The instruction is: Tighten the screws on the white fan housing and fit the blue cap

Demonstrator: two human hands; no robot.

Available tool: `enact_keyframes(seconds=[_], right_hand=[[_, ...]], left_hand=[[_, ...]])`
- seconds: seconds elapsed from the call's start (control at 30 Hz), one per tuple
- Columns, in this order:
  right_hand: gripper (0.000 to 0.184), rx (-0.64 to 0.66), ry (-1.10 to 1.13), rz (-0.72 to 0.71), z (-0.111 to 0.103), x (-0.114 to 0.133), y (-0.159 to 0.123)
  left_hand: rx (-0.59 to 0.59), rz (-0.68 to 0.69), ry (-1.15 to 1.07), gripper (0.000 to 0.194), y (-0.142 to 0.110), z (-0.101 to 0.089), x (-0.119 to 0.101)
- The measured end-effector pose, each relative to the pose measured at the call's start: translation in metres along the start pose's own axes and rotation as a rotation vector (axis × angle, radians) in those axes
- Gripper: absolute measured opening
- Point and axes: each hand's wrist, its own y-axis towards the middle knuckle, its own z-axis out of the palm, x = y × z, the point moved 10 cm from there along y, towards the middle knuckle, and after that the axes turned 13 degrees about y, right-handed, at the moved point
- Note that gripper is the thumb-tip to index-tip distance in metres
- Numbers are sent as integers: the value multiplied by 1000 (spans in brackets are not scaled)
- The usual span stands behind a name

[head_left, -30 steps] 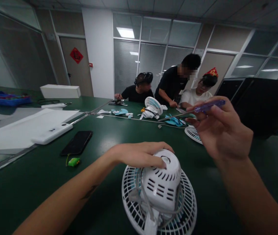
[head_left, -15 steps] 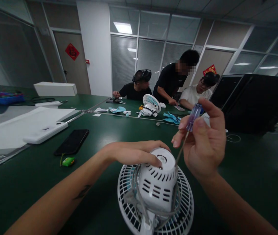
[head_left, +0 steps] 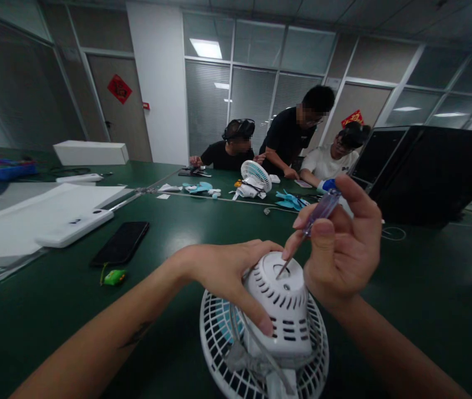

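Note:
A white fan [head_left: 288,318] lies grille-down on the table in front of me, its motor housing facing up. My left hand [head_left: 236,282] is wrapped round the left side of the housing, thumb pressed along the slots. Between the fingers of my right hand [head_left: 342,249] is a screwdriver [head_left: 323,211] with a clear purple handle. Its shaft slants down to the left, and the tip meets the top of the housing near a round recess. A grey cable [head_left: 256,338] is looped around the housing. Pale blue blades show through the grille.
A black phone [head_left: 122,244] with a green charm [head_left: 114,277] lies to the left, near a white device [head_left: 73,228]. Across the table stand another fan [head_left: 256,180] and blue blades [head_left: 292,200]. Three people are beyond. A large black case [head_left: 435,172] stands at right.
The screwdriver tip has moved from the housing's right edge onto its top. My left thumb has slid down from the top to the side, and the housing has tilted slightly right.

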Motion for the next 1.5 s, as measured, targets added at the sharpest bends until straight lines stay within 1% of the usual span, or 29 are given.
enact_keyframes(seconds=[0.07,0.2,0.27,0.37,0.5,0.57,0.63,0.7,0.77,0.83,0.9,1.03,1.17,1.3,1.5], right_hand=[[37,10,3,-21,0,0,0],[35,-24,6,-18,-5,0,2],[34,-43,15,-28,-7,0,3],[35,-54,25,-55,-10,1,5],[36,-52,-9,-54,-14,-1,8],[37,-38,-31,-64,-16,-1,10],[37,-30,-48,-68,-17,-1,12],[37,-37,-56,-63,-20,-2,14],[35,-55,-62,-53,-23,-6,17],[33,-67,-72,-44,-25,-10,21],[32,-65,-81,-29,-28,-15,25],[37,-16,-101,48,-31,-30,25],[40,49,-137,120,-31,-43,16],[40,88,-178,154,-27,-49,9],[39,139,-181,189,-24,-51,13]], left_hand=[[-9,11,-11,79,0,-2,0],[10,18,-69,72,-3,-6,0],[27,21,-93,72,-4,-6,-1],[11,41,-78,73,-2,-9,1],[-70,63,-63,71,1,-17,14],[-142,33,-44,72,2,-25,26],[-193,-15,-21,79,1,-29,36],[-203,-61,-39,83,2,-27,41],[-213,-97,-95,76,5,-23,43],[-287,-124,-137,65,7,-22,43],[-364,-176,-138,70,9,-22,46],[-419,-214,-169,74,12,-17,50],[-421,-191,-212,75,12,-17,48],[-386,-179,-243,77,11,-17,50],[-370,-131,-247,78,13,-18,49]])
